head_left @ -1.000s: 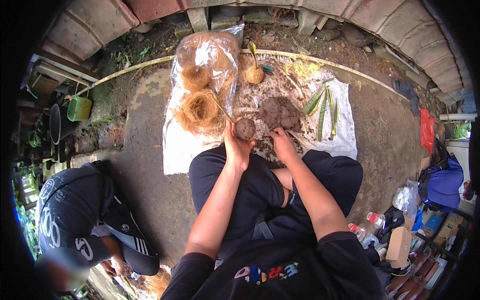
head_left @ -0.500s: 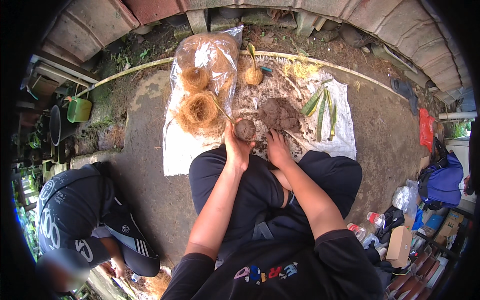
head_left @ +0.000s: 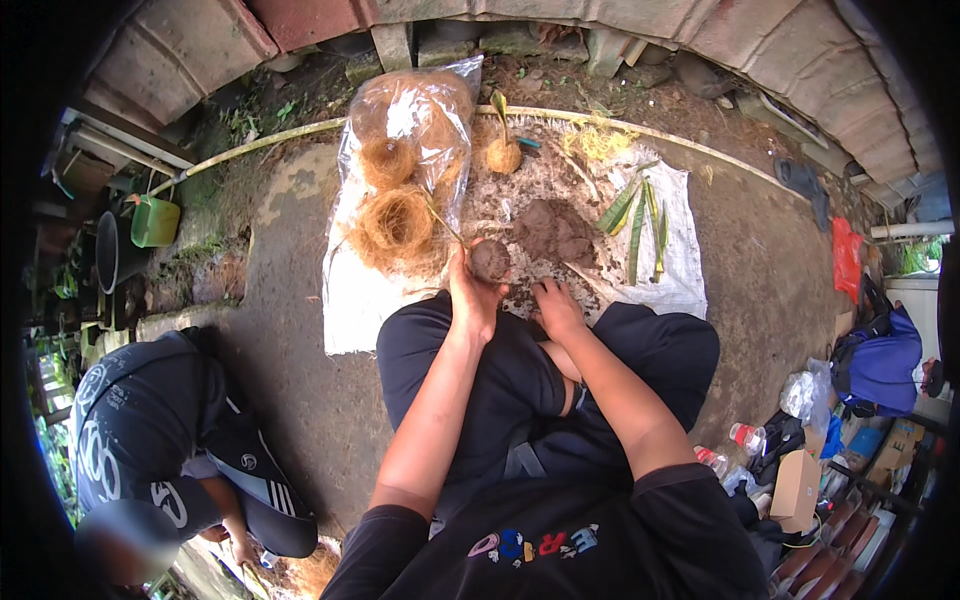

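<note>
My left hand [head_left: 473,297] is wrapped around a dark ball of mud [head_left: 489,260], from which a thin leaf or stem [head_left: 445,222] sticks out up and to the left. Just short of the mud pile [head_left: 553,232], my right hand [head_left: 556,308] is low over the white sack sheet [head_left: 675,285], fingers a little apart and nothing seen in them. Left of the ball sits a nest of brown coconut fibre [head_left: 397,225], with a smaller nest [head_left: 386,162] behind it. A finished-looking fibre ball with a leaf [head_left: 503,155] stands farther back.
A clear plastic bag of fibre [head_left: 425,95] lies at the back left of the sheet. Cut green leaves [head_left: 637,228] and yellow string [head_left: 602,140] are on the right. Another person [head_left: 165,430] crouches at the left. Bottles [head_left: 745,437] and a cardboard box [head_left: 797,490] are at the right.
My right hand has drawn back slightly from the mud pile toward me. My left hand still holds the mud ball in nearly the same place.
</note>
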